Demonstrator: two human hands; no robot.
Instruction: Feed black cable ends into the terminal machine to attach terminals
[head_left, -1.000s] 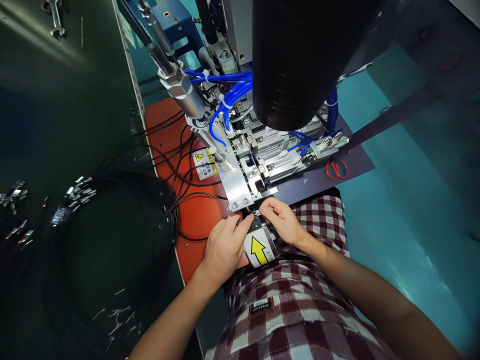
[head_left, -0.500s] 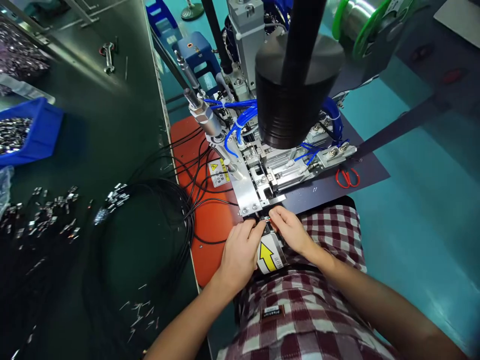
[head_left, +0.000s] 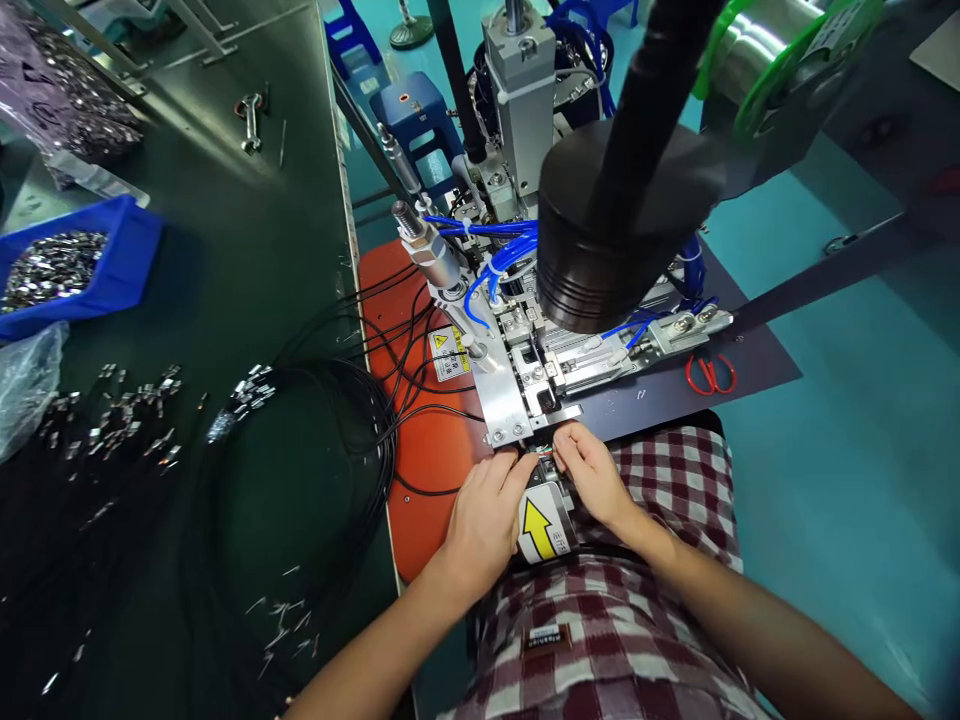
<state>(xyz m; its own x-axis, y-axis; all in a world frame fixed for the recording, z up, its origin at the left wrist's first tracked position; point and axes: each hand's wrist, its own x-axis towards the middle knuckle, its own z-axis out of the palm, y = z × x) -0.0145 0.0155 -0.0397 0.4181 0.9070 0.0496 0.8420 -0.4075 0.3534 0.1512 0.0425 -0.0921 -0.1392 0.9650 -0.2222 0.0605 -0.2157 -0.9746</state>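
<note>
My left hand point(head_left: 486, 518) and my right hand point(head_left: 594, 478) meet at the front edge of a small metal machine point(head_left: 525, 385), just above a label with a yellow arrow point(head_left: 541, 528). Both hands have their fingertips pinched together on a tiny part point(head_left: 545, 457) at the machine's mouth; it is too small to name. A black cable runs from the left hand's side toward a big coil of black cables point(head_left: 300, 470) on the dark table.
A large black cylinder point(head_left: 615, 240) hangs over the machine, with blue hoses point(head_left: 487, 270) behind it. Red scissors point(head_left: 709, 373) lie at the right. Loose metal clips point(head_left: 120, 420) and a blue bin point(head_left: 71, 265) of them sit at the left. An orange mat point(head_left: 427, 450) lies under the cables.
The view has tilted up and shifted, bringing the blue bin and more of the table into sight. Both hands stay pinched at the machine's front edge.
</note>
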